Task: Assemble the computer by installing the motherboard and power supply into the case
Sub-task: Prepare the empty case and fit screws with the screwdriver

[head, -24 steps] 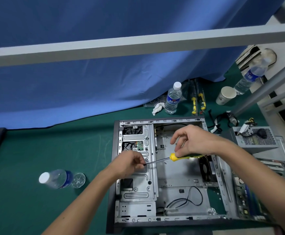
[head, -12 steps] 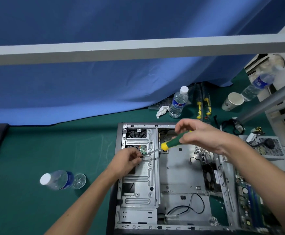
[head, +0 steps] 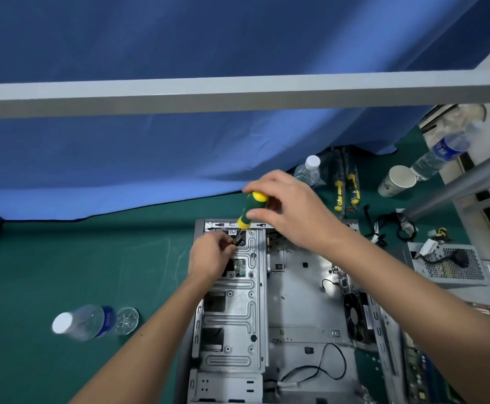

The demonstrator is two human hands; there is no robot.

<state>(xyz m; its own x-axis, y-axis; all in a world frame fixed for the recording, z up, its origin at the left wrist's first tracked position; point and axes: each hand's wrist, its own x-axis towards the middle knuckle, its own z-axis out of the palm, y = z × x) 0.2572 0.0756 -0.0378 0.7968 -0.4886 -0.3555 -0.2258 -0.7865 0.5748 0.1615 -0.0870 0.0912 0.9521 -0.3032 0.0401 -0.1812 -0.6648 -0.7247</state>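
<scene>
Fingers of right hand wrapped round green-and-yellow screwdriver, handle up, shaft angled down toward far-left corner of the computer case. Left hand pinching something small at the driver tip, likely a screw; too small to confirm. Tip sits over the drive-bay bracket near the far rim of the case.

Progress, judged from layout: early. Case lies open on its side on green mat, main tray bare, no board on it. Motherboard apparently lying outside the case at near right, only partly in view. Power supply also outside, on the right, cable bundle on top. Both main installs not yet done. Current work looks like bracket fastening, not either install.

Inside the case: rear fan mounted at right wall, loose black cable looped across the near floor. Would move that cable before dropping the board in.

Around: upright water bottle just behind right hand, two spare screwdrivers beside it, paper cup and second bottle far right, tangled cables near the supply. Third bottle lying on its side on the mat, well left of the case. Blue curtain behind, grey frame bar across the top of view. Nothing blocking the bracket corner.
</scene>
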